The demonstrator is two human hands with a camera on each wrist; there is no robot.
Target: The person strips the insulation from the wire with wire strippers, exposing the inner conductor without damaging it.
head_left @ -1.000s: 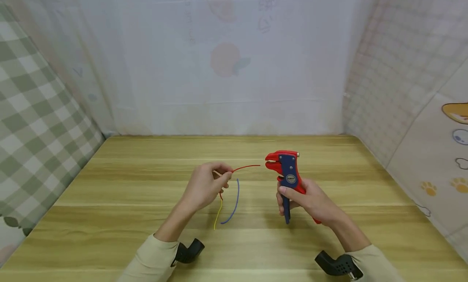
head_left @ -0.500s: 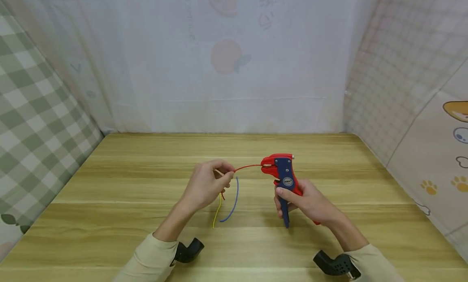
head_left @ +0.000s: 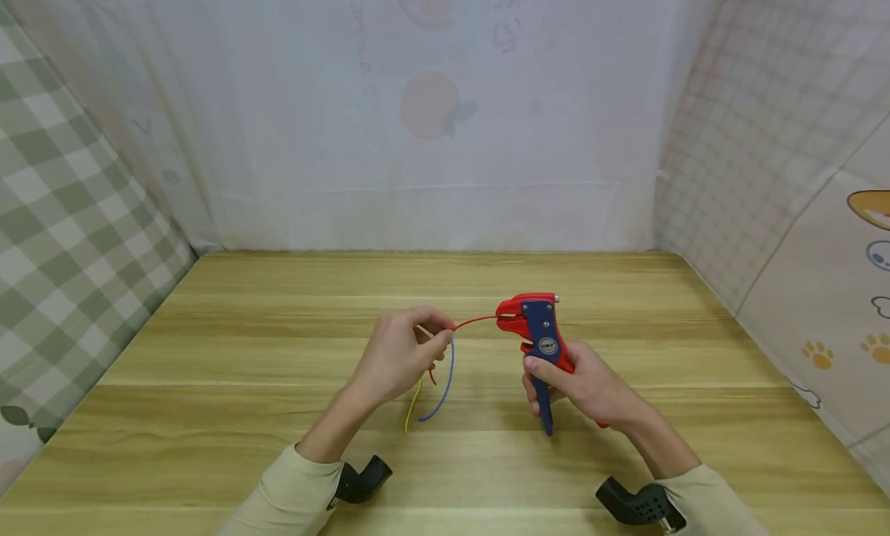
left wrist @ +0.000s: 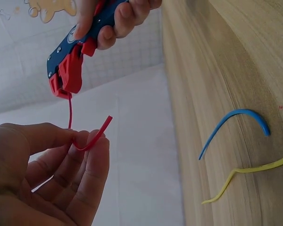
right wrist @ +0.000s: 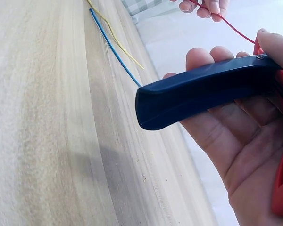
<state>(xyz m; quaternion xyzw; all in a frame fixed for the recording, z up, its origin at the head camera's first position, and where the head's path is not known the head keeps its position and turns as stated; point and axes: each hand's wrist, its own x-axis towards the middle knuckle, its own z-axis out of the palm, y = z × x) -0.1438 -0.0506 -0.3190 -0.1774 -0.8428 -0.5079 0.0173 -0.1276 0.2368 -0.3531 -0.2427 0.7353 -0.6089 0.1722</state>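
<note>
My left hand [head_left: 403,349] pinches a red wire [head_left: 476,320] between thumb and fingertips, above the table. One end of the wire reaches into the red jaws of a wire stripper; its other end curls out past the fingers in the left wrist view. My right hand [head_left: 580,381] grips the blue and red wire stripper [head_left: 542,327] by its handles, head pointing left. How deep the wire sits in the jaws is hidden. In the right wrist view the dark blue handle [right wrist: 198,89] lies across the fingers.
A blue wire [head_left: 448,381] and a yellow wire [head_left: 413,407] lie on the wooden table [head_left: 278,320], below and beside my left hand. A pale cloth [head_left: 334,134] hangs behind the table; a green checked cloth [head_left: 62,188] is at the left.
The stripper has moved left and its jaws now surround the red wire's end, which was apart from them. Lately my left hand has shifted slightly right, toward the stripper.
</note>
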